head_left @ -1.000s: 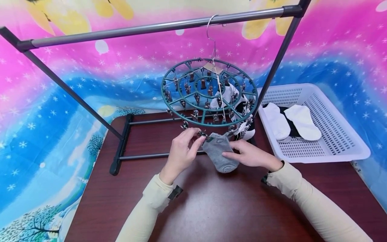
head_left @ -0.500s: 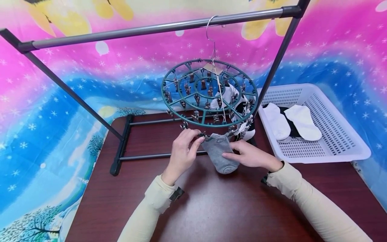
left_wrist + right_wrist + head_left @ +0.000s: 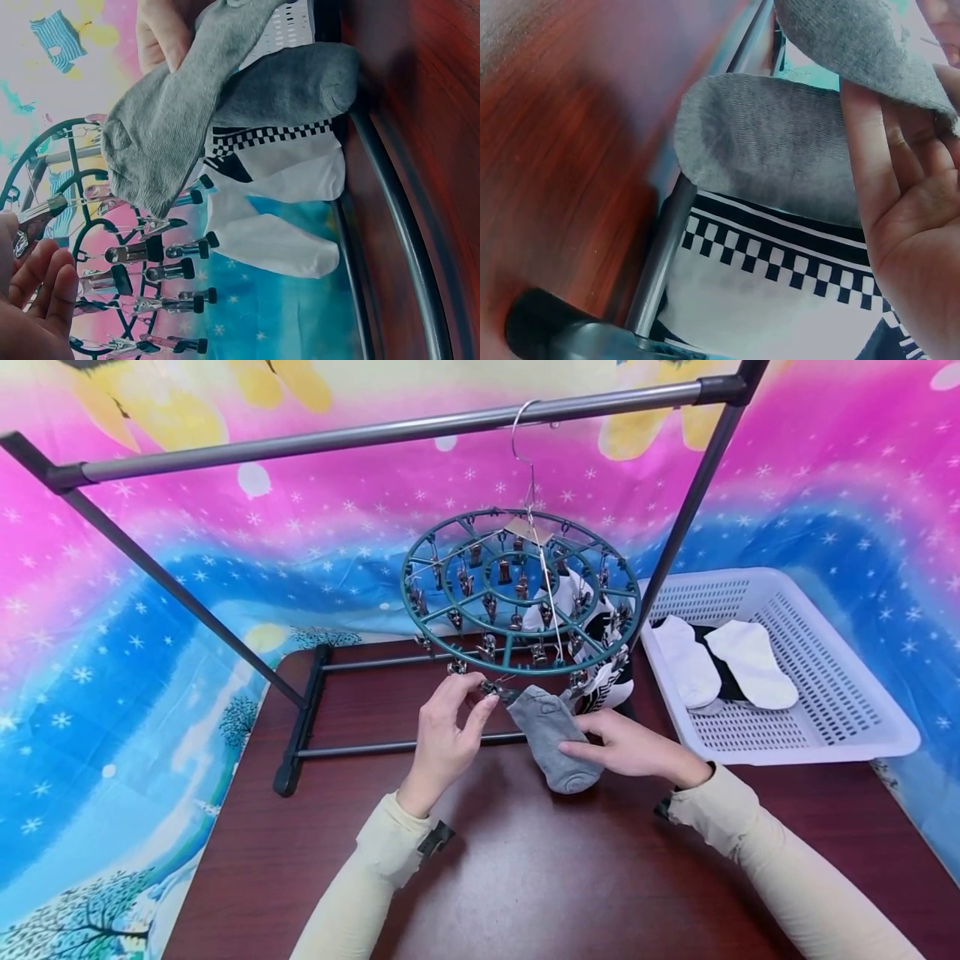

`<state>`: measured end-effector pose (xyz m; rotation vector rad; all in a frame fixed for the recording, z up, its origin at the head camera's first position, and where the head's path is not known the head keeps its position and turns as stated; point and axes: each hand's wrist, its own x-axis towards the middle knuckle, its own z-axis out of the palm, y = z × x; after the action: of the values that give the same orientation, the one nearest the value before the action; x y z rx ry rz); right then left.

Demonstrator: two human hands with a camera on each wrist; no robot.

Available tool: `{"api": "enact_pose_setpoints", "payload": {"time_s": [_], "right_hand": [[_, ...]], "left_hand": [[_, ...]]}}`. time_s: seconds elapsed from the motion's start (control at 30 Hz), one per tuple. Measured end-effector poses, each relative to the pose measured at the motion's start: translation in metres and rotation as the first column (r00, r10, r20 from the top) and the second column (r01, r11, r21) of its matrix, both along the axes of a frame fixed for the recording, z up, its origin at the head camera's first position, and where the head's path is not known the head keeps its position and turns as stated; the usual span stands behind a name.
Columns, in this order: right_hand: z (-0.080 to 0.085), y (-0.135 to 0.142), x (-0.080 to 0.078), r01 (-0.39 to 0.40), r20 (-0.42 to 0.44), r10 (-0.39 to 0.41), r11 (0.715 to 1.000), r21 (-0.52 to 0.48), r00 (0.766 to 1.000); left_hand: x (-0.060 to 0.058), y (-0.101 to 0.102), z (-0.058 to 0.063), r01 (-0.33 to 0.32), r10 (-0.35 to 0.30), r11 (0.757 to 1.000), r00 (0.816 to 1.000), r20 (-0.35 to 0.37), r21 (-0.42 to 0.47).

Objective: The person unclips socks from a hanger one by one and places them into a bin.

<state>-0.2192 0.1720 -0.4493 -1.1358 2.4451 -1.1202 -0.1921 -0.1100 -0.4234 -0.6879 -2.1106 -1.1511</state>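
Observation:
My left hand [image 3: 446, 731] pinches a metal clip [image 3: 39, 219] of the hanging dryer between thumb and fingers. In the left wrist view a gap separates that clip from the cuff of a grey sock [image 3: 557, 739]. My right hand [image 3: 626, 743] holds this sock by its side, thumb in front, the cuff tilted up toward the clip. Behind it hangs a second grey sock [image 3: 769, 146], seen in both wrist views. White socks with black checks [image 3: 780, 281] hang close by. Above both hands is the round green clip dryer [image 3: 506, 662], hooked over a rail.
A metal rack [image 3: 375, 433] frames the dryer, its feet on the dark red table [image 3: 510, 877]. To the right, a white plastic basket [image 3: 847, 727] holds white socks [image 3: 752, 664] and something black. Several dangling clips [image 3: 487, 647] surround the work. A printed cloth covers the back.
My left hand has shifted slightly left and up with the clip. The grey sock, in my right hand, has moved a little right, and its cuff has come away from the clip.

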Motion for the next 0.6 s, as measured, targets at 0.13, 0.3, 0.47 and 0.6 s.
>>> {"api": "enact_pose_setpoints", "payload": {"time_s": [0.13, 0.3, 0.47, 0.6], "right_hand": [[0.005, 0.002, 0.003, -0.011, 0.014, 0.011, 1.000, 0.012, 1.000], [0.012, 0.001, 0.009, -0.049, 0.064, 0.047, 0.998, 0.030, 0.997], [0.016, -0.003, 0.015, -0.104, 0.080, 0.099, 0.993, 0.062, 0.992], [0.020, -0.002, 0.018, -0.133, 0.070, 0.127, 0.987, 0.088, 0.989]], "left_hand": [[-0.001, -0.001, 0.001, 0.005, -0.005, 1.000, 1.000, -0.003, -0.002], [-0.001, -0.001, 0.000, 0.003, -0.003, 1.000, 1.000, -0.007, 0.002], [-0.001, -0.001, 0.000, 0.005, -0.005, 1.000, 1.000, 0.004, 0.027], [0.000, -0.003, 0.000, -0.001, 0.000, 0.999, 1.000, 0.015, 0.037]]}}
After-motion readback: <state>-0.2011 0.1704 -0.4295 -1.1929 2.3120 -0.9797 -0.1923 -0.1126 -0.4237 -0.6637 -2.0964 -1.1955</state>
